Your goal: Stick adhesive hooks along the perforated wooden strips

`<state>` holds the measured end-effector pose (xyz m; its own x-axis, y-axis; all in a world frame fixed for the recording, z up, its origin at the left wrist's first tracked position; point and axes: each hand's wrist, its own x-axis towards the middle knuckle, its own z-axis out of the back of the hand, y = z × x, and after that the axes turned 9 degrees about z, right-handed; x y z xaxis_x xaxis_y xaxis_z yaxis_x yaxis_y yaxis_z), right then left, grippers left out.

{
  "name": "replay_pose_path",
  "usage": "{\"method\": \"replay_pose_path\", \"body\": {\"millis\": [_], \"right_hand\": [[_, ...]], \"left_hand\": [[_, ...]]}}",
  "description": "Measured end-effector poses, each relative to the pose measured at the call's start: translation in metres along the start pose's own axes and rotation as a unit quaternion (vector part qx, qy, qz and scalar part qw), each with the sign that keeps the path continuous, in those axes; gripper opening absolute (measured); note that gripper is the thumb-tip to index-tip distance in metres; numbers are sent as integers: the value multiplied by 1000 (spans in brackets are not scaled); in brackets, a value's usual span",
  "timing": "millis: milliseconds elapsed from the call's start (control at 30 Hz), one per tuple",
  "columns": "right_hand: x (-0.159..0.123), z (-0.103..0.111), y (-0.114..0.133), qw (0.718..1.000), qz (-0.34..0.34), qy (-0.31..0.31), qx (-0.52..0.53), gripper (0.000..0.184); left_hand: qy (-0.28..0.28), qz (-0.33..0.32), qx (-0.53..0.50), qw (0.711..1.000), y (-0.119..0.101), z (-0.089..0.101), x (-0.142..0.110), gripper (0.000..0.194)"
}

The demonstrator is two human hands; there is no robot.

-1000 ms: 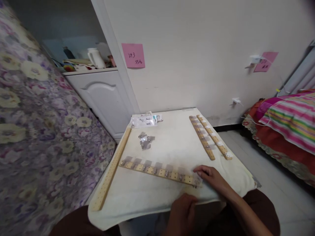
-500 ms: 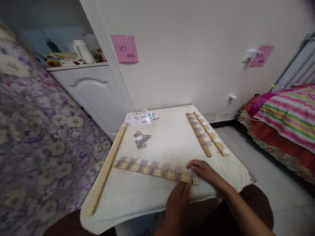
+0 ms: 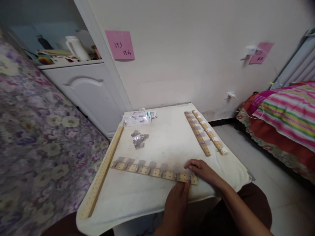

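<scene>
A light wooden strip with rows of holes (image 3: 152, 171) lies across the front of the table, with several small metal pieces with clear plastic parts along it. My left hand (image 3: 176, 198) is at its near edge by the right end, fingers closed against the wood and the lowest metal piece. Curled over the same end from the right, my right hand (image 3: 203, 170) has thumb and fingers pinched at a clear plastic piece (image 3: 189, 173). Most of that piece is hidden by the fingers. Loose metal pieces (image 3: 136, 139) sit in a small pile beyond the strip.
A bare perforated wooden bar (image 3: 100, 178) runs along the left table edge. Two strips fitted with similar pieces, the inner (image 3: 197, 133) and outer (image 3: 209, 132), lie at the right. Clear packaging (image 3: 136, 118) sits at the back left. A floral curtain (image 3: 46, 147) hangs close on the left.
The view has shifted slightly, so the table appears a little further left. Both hands stay at the strip's right end, with hardly any movement.
</scene>
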<state>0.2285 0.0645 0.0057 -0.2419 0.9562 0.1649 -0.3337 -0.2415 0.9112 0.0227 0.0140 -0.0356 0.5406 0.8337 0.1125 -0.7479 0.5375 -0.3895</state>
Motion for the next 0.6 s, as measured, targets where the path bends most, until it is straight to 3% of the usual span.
{"method": "replay_pose_path", "body": {"millis": [600], "right_hand": [[-2,1,-1,1000,-3,7,-1,21]], "left_hand": [[-16,8,-2,1000,-1,-1,1,65]]}}
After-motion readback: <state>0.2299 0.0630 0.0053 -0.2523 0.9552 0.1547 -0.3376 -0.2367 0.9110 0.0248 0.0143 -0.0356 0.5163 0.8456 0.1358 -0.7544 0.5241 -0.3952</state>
